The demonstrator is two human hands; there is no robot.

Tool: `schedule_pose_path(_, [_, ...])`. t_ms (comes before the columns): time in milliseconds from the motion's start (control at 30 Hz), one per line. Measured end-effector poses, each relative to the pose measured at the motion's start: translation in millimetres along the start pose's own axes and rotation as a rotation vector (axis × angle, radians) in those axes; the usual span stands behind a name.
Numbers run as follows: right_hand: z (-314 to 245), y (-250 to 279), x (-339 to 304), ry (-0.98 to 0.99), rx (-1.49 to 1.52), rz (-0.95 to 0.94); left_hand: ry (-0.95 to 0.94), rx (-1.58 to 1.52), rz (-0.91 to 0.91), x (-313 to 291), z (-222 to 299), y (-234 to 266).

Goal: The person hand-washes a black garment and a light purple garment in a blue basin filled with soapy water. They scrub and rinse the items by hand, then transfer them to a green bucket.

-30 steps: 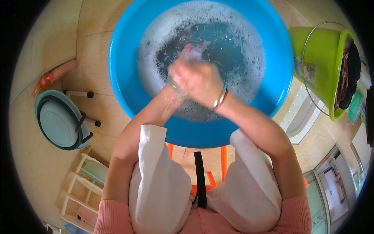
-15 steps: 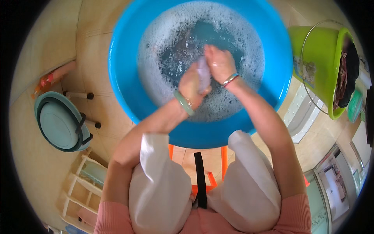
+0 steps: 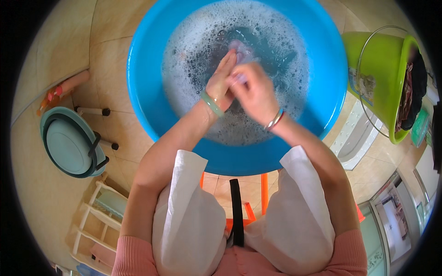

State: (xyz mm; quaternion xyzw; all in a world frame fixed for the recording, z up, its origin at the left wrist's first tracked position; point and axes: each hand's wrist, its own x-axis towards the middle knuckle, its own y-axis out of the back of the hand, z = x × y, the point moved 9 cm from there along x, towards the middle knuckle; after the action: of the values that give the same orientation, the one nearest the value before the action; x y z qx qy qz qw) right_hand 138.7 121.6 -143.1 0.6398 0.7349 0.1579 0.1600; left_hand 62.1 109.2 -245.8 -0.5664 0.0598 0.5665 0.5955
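A wet pale lilac cloth [image 3: 244, 51] is bunched between my two hands, over the soapy water in a large blue basin [image 3: 329, 87]. My left hand [image 3: 221, 82], with a green bangle at its wrist, has its fingers fairly straight and pressed along the cloth. Across it lies my right hand [image 3: 258, 92], slightly blurred, its fingers curled on a fold of the cloth. A silver bangle and a red band circle the right wrist. White foam [image 3: 182, 78] rings darker water, where something submerged shows only dimly.
To the right, a tilted lime-green bucket [image 3: 377, 78] holds dark clothes [image 3: 414, 87], beside a white ridged floor fixture [image 3: 352, 138]. At left are a grey-green folded basin [image 3: 69, 145] and a white rack [image 3: 94, 216]. White covers [image 3: 189, 230] lie over my knees, close to the basin.
My right hand has come nearer and across the left, its fingers curling in. The cloth's loose end has shifted away from me, past the left fingertips.
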Motion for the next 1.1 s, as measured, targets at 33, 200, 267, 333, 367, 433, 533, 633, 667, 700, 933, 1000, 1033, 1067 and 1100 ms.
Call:
schedule_pose_path(33, [-36.4,-8.0,-3.0,0.060,0.037,-0.059,-0.013,-0.040,-0.053,5.4,2.8,1.3])
schedule_pose_path(200, [-94.5,-21.3,-9.1,0.391,-0.145,-0.029,0.333,-0.258,-0.402,-3.7,-3.2,-15.2])
schedule_pose_path(267, [-54.9,-21.6,15.3,0.404,-0.333,0.072,0.029,-0.171,-0.006,-13.6,-5.2,-28.1])
schedule_pose_path(333, [11.6,1.5,52.1,0.024,-0.315,-0.010,0.101,-0.060,0.024,-20.0,-15.1,-20.1])
schedule_pose_path(367, [44.3,18.0,56.8,-0.109,-0.341,0.050,0.156,-0.013,0.131,-22.6,-12.4,-29.7])
schedule_pose_path(433, [49.0,15.7,51.5,-0.116,-0.386,0.082,0.196,-0.060,-0.051,-9.1,-15.1,-26.4])
schedule_pose_path(533, [3.0,-1.6,23.3,-0.010,-0.271,0.060,0.090,0.011,0.185,-9.5,-19.7,8.8])
schedule_pose_path(633, [-67.1,-39.0,-13.2,0.169,-0.181,-0.080,0.223,-0.374,-0.460,2.1,-17.6,13.3])
schedule_pose_path(667, [-50.9,-34.7,-3.2,0.153,-0.249,-0.066,0.191,-0.381,-0.404,6.3,-16.0,18.2])
schedule_pose_path(700, [-6.4,-23.5,2.4,0.130,-0.171,0.027,0.078,-0.198,0.063,-1.6,-19.2,28.1])
schedule_pose_path(933, [96.2,46.1,29.4,-0.228,-0.343,0.225,0.050,0.084,0.308,-5.5,12.8,0.8])
schedule_pose_path(1000, [86.6,52.9,18.9,-0.121,-0.414,0.248,0.038,0.044,0.206,-3.2,22.1,6.9])
schedule_pose_path(1033, [91.4,42.0,15.0,-0.158,-0.453,0.135,0.034,0.027,0.221,-6.1,24.3,8.0])
schedule_pose_path(1067, [97.6,30.8,9.4,-0.194,-0.492,0.023,0.044,0.026,0.208,-7.5,22.2,9.6])
schedule_pose_path(1100, [107.4,23.7,3.6,-0.228,-0.538,-0.084,0.053,0.024,0.185,-5.8,17.8,7.3])
